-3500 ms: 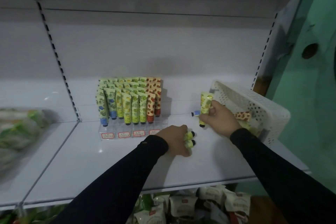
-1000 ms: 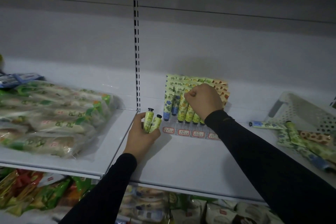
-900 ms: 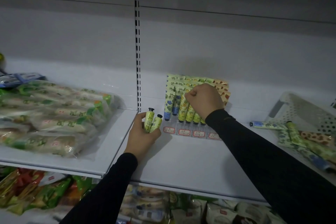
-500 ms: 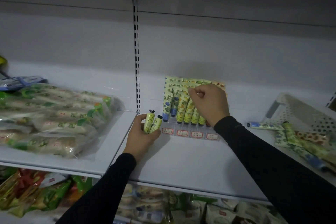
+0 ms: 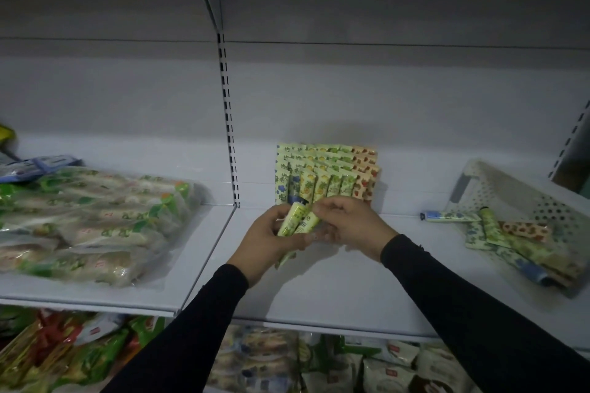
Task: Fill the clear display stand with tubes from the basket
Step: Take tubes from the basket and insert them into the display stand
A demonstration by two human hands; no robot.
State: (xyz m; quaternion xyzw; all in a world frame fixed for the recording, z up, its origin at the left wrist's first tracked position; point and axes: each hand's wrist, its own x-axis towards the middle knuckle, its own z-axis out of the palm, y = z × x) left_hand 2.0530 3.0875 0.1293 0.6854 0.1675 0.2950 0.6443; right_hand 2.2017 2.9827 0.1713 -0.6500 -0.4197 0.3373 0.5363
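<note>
Left hand: your left hand (image 5: 266, 244) is curled around two green tubes (image 5: 295, 220), holding them tilted with their caps pointing up and away from you.
Right hand: your right hand (image 5: 346, 226) meets the left one just in front of the stand, and its thumb and fingertips pinch the upper end of the tube nearer to it (the caps themselves are hidden under your fingers).
Display stand: the clear display stand (image 5: 325, 174) sits against the back of the white shelf (image 5: 335, 290), directly behind your hands, packed with rows of upright tubes; blue-printed ones are on its left, green and yellow in the middle, strawberry-printed on its right. Its lower front is hidden by your hands.
Basket: the white perforated basket (image 5: 523, 198) lies tipped on the right part of the shelf, well apart from the stand, with several tubes spilling out of its open side.
Loose tube: one blue-capped tube (image 5: 450, 216) lies flat on the shelf just beside the basket's left edge.
Neighbouring bay: clear bags of packaged food (image 5: 92, 223) fill the shelf on your left, beyond the slotted upright (image 5: 228, 124).
Below: more snack packets (image 5: 367, 367) show on the lower shelf (too dim to read).
</note>
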